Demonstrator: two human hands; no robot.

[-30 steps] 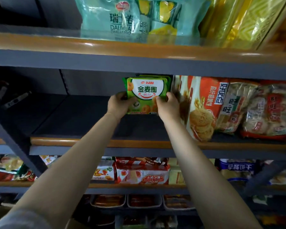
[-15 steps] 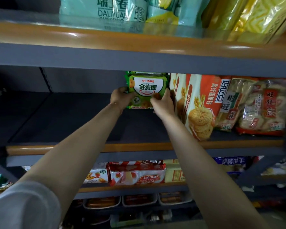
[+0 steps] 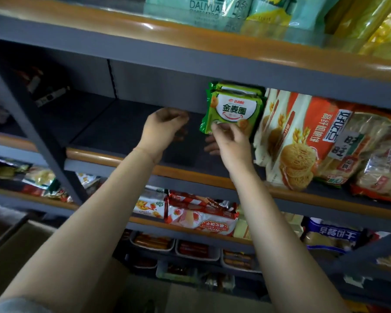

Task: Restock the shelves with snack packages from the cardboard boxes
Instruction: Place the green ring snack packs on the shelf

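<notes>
Two hands (image 3: 196,129) flank upright, front-facing green package (image 3: 233,109).

Both my arms reach up and forward, bare from the elbow, running from 6 o'clock toward 12. My left hand (image 3: 161,125) hangs free at about 11 o'clock from my right, palm turned down, fingers loosely curled and gripping nothing, wrist bent a little. My right hand (image 3: 231,140) is raised higher at about 1 o'clock, thumb and fingertips (image 3: 215,127) pinching the bottom edge of the green pack (image 3: 233,109). My wrists are well apart, forearms nearly parallel.
</notes>
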